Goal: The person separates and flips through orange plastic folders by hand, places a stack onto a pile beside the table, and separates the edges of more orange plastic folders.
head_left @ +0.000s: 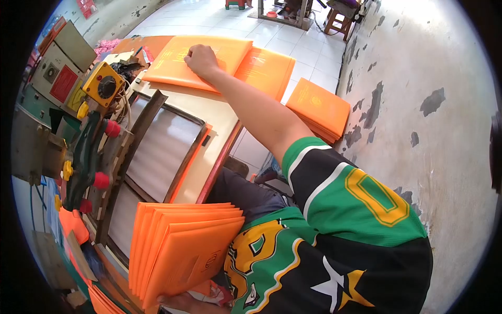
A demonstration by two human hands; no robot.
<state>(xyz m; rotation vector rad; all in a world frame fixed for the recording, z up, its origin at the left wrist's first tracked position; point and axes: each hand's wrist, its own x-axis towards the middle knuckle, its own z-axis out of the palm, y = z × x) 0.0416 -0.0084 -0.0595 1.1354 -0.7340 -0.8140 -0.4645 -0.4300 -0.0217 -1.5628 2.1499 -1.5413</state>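
My left hand (178, 302) is at the bottom, under a fanned stack of orange folders (191, 251) held upright against the table edge near my body. Its fingers are mostly hidden behind the folders. At the top, my right hand (201, 60) rests with curled fingers on a large orange folder (178, 57) lying flat on the table's far end. Whether those fingers pinch anything is too small to tell. Another orange folder (266, 70) lies partly beneath it, to the right.
A machine with a yellow dial box (104, 83) and red knobs (101, 180) stands at left. A metal frame (164, 152) lies in the cream tabletop (209, 162). Another orange folder pile (319, 107) is beside the peeling wall (418, 78). Stools stand far back.
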